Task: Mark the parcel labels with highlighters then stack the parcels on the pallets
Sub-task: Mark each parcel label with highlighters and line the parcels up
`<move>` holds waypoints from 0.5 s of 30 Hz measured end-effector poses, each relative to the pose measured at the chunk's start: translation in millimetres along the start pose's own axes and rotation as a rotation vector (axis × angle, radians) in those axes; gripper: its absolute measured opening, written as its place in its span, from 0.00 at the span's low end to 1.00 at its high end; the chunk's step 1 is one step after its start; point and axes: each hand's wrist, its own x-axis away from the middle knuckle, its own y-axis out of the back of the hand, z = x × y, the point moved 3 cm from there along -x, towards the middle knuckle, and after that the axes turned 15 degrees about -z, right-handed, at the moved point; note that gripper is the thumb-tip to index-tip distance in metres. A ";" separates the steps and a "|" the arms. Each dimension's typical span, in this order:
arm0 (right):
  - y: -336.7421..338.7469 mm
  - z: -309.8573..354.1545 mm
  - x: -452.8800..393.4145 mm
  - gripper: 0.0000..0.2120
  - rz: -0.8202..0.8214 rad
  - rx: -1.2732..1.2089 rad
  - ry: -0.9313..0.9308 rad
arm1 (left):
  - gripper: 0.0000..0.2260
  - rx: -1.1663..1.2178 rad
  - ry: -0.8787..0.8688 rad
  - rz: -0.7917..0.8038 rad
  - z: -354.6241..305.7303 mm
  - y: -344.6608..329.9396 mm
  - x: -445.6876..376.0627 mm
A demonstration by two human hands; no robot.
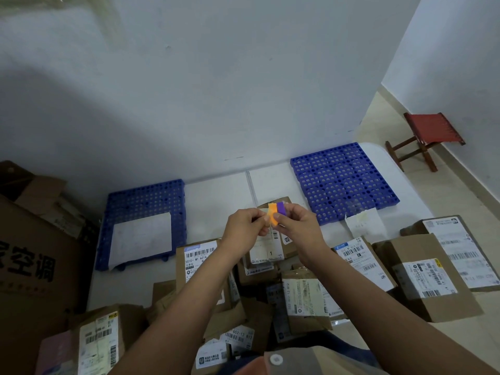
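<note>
**Mia:** What was right under the arms?

**Ben:** A big messy pile of brown parcels (305, 296). Each one had a white label (198, 257) on top. The labels faced up, maybe so they were easy to mark. None of the parcels were on a pallet, so I think the job had only just begun.

**Mia:** What were the hands doing?

**Ben:** They were held up together, over the middle of the pile. The left hand (243, 226) was closed, pinching one end of a small bunch of highlighters (276, 213). The right hand (296, 226) was closed on the other end. I saw an orange one and a purple one, side by side. There was a pale one too, I think, but it was hard to tell.

**Mia:** Why hold them with both hands?

**Ben:** My guess is the person was picking one colour, or pulling a cap off. I couldn't see a cap come off.

**Mia:** What was past the hands?

**Ben:** A blue pallet (143, 204) lay past the left hand, with a white sheet (142, 239) on it. Another blue pallet (343, 182) lay past the right hand, and a small paper (365, 224) sat at its near edge. Maybe the papers tell which parcels go where, but I couldn't read them.

**Mia:** And far away?

**Ben:** A big cardboard box (29, 255) stood far off to the left. A little red stool (427, 139) stood far off to the right, by the wall.
</note>
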 end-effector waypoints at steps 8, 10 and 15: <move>0.3 -4.3 -3.2 0.07 -0.029 -0.008 -0.027 | 0.05 0.106 0.078 -0.017 0.1 2.0 1.8; -0.1 -4.4 -2.9 0.08 -0.014 -0.010 -0.028 | 0.04 0.148 0.112 -0.015 0.9 1.8 1.9; 1.2 -4.9 -3.3 0.06 -0.085 -0.057 -0.074 | 0.05 0.267 0.214 -0.006 5.9 2.1 3.2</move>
